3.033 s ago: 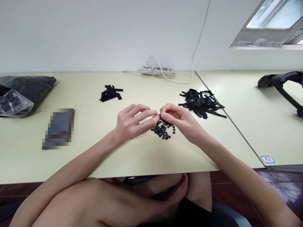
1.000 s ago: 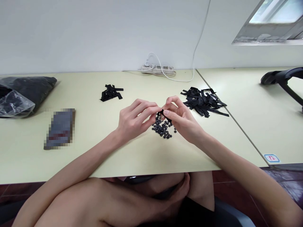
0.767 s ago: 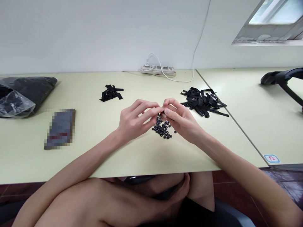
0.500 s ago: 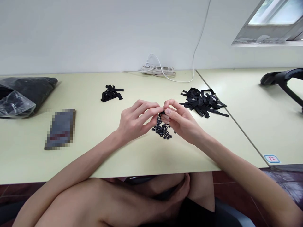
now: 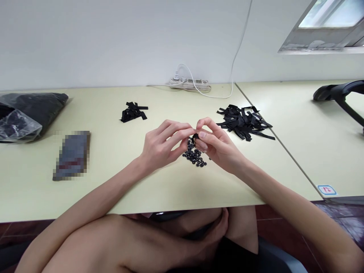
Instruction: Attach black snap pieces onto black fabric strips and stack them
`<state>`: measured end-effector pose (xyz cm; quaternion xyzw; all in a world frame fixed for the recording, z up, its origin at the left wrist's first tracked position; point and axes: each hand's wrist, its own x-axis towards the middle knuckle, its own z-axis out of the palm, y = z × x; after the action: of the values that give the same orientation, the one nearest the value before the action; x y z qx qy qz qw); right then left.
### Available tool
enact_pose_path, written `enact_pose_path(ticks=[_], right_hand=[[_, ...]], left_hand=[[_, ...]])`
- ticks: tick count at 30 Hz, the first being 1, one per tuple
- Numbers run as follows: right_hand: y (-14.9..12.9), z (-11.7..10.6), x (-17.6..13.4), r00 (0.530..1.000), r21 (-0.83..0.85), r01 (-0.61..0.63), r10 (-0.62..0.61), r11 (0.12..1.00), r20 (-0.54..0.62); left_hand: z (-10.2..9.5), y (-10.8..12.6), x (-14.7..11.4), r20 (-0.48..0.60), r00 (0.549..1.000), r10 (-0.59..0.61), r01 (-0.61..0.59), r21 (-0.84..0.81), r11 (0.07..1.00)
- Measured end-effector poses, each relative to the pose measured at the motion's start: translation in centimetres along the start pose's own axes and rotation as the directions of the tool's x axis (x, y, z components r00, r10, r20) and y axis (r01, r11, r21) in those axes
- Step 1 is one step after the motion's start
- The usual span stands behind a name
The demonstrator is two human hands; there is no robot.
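Rightward, blue-edged label (image 5: 327, 190), seemingly red "12"; right hand (image 5: 223, 148) pinching black piece (image 5: 195, 136).

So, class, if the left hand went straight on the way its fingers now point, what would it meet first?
Most likely the right hand, or the small black fabric-like piece pinched in it, close by the left hand; depth is unclear, so which comes first is hard to tell.

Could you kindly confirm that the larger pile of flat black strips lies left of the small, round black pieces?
Not quite: the head view shows the larger pile of flat black strips lying to the right of the small, round black pieces.
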<state>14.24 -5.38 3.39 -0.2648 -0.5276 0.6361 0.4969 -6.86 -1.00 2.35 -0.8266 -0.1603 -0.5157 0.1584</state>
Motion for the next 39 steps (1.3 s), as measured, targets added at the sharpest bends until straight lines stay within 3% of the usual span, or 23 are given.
enact_pose_path(ticks=[12,20,28,34,39], right_hand=[[0.0,0.3,-0.2,1.000,-0.024,0.021,-0.021,0.999,0.001],[0.1,0.2,-0.1,0.996,-0.022,0.057,-0.059,0.998,-0.063],[-0.1,-0.1,-0.1,0.999,-0.049,0.050,-0.050,0.998,-0.008],[0.2,-0.3,-0.2,0.995,-0.087,0.081,-0.076,0.993,0.061],[0.7,-0.7,-0.2,0.993,-0.105,0.115,-0.114,0.988,0.013]], left_hand=[[0.0,0.0,0.0,-0.001,1.000,0.010,-0.010,-0.016,1.000],[-0.1,0.0,0.1,0.009,1.000,0.009,-0.008,-0.009,1.000],[0.1,0.0,-0.1,-0.012,1.000,-0.013,0.012,-0.049,0.999],[0.0,0.0,-0.1,-0.004,0.995,-0.103,0.102,-0.124,0.987],[-0.3,0.2,-0.1,0.039,0.976,-0.213,0.217,-0.205,0.954]])
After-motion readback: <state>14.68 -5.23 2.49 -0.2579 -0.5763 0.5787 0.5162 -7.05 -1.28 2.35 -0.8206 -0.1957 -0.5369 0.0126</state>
